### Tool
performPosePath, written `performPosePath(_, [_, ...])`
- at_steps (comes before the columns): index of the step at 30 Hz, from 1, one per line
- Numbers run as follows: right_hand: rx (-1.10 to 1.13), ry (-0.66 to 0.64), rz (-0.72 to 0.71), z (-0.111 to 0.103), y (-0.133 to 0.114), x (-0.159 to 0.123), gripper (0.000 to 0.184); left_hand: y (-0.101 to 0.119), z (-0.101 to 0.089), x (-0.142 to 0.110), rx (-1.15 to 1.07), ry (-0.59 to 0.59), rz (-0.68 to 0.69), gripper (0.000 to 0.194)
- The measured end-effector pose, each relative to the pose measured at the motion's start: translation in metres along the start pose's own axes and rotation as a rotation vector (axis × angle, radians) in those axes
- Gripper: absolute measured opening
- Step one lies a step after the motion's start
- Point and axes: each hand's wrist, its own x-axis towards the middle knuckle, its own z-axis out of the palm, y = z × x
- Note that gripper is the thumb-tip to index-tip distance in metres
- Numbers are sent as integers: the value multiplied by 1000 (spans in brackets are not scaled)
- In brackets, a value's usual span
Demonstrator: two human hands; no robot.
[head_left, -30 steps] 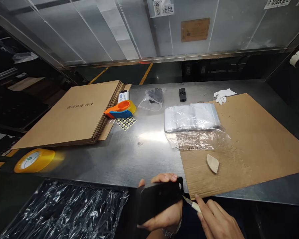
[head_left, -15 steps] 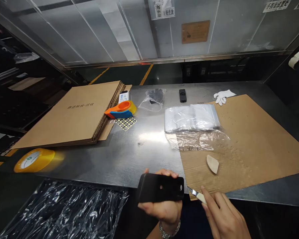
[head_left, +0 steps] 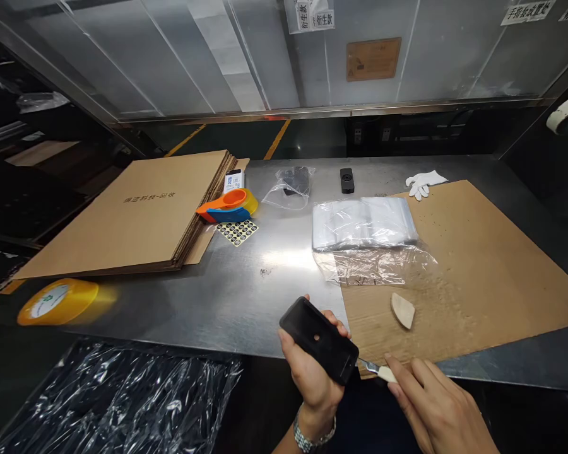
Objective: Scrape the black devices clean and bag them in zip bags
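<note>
A black, hollow plastic case with a round hole lies tilted in my left hand. My left fingers and thumb wrap round its sides. In my right hand is a small knife with a pale handle, pinched between thumb and fingers. Its thin metal blade reaches to the near right end of the case; whether it touches I cannot tell. On the cardboard sheet beyond my right hand rests a beige wedge-shaped piece.
Clear plastic bags are stacked at the centre. Behind are a small black device, a bagged black item and a white glove. Cardboard stack, tape dispenser, sticker sheet and yellow tape roll lie left.
My left hand has turned the case from nearly level to slanting down to the right. My right hand has shifted slightly right, still with the knife, its blade now by the case's end.
</note>
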Motion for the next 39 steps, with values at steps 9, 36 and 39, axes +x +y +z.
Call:
performPosePath(9, [-25, 4, -43, -5, -1, 3, 34, -1, -1, -2, 16, -32, -21, 52])
performPosePath(36, [-41, -62, -62, -4, 10, -3, 31, 0, -3, -1, 80, -94, -144, 54])
performPosePath(39, [101, -79, -57, -7, 13, -1, 29, 2, -1, 0, 99, -83, -192, 50])
